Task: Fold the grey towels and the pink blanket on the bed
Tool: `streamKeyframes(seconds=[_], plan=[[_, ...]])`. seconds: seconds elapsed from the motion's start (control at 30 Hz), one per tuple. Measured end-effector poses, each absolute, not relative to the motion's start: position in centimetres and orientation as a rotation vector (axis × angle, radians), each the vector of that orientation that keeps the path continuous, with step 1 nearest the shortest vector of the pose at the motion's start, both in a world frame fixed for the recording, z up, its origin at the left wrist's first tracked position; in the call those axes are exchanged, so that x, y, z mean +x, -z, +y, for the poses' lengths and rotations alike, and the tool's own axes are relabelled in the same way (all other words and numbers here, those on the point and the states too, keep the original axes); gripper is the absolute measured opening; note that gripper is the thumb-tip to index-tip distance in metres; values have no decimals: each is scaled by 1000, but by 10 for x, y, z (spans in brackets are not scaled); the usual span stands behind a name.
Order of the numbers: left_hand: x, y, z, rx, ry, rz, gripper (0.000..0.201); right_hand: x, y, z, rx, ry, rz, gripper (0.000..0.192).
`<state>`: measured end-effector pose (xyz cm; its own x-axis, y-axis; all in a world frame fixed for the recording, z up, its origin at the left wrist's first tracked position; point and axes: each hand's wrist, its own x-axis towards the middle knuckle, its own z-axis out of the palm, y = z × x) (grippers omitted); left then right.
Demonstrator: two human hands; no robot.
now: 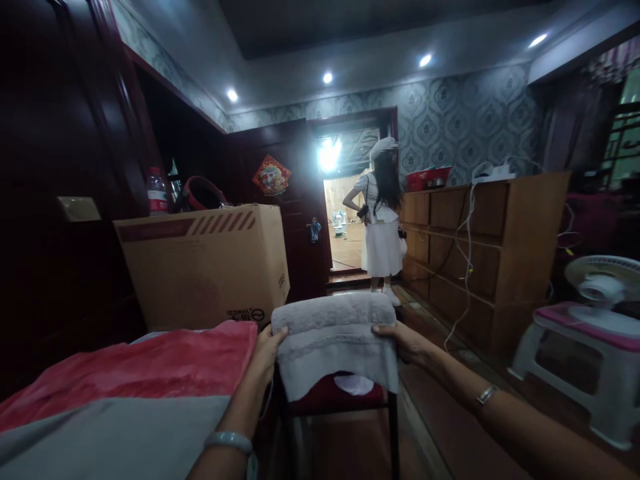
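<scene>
A light grey towel [335, 340] hangs draped at the top of a dark chair [393, 433] in front of me. My left hand [270, 343] grips the towel's left edge, its thumb lying over the cloth. At the opposite edge, my right hand [400, 339] pinches the same towel between thumb and fingers. Below the towel's lower hem, a red seat [320, 395] shows with a small white item [354, 384] on it, whose kind I cannot make out.
Red and grey cloth [150, 363] covers a surface at left, before a large cardboard box [205, 267]. A person in white [383, 220] stands by the open doorway. Right of them are a wooden cabinet [530, 247] with hanging cables and a fan [600, 290] on a plastic stool [595, 360].
</scene>
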<state>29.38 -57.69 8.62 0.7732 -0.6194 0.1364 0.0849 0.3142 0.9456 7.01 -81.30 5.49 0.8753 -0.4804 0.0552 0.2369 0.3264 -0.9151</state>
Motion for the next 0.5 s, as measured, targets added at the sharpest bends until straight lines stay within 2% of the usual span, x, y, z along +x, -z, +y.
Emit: streamKeyframes(seconds=[0.23, 0.33, 0.5], plan=[[293, -87, -569, 1177, 515, -546, 69, 63, -62, -806, -1112, 382, 304, 43], [294, -84, -569, 1190, 516, -557, 69, 64, -62, -806, -1102, 418, 319, 42], [301, -85, -577, 1246, 352, -586, 58, 68, -63, -815, -1132, 568, 333, 39]])
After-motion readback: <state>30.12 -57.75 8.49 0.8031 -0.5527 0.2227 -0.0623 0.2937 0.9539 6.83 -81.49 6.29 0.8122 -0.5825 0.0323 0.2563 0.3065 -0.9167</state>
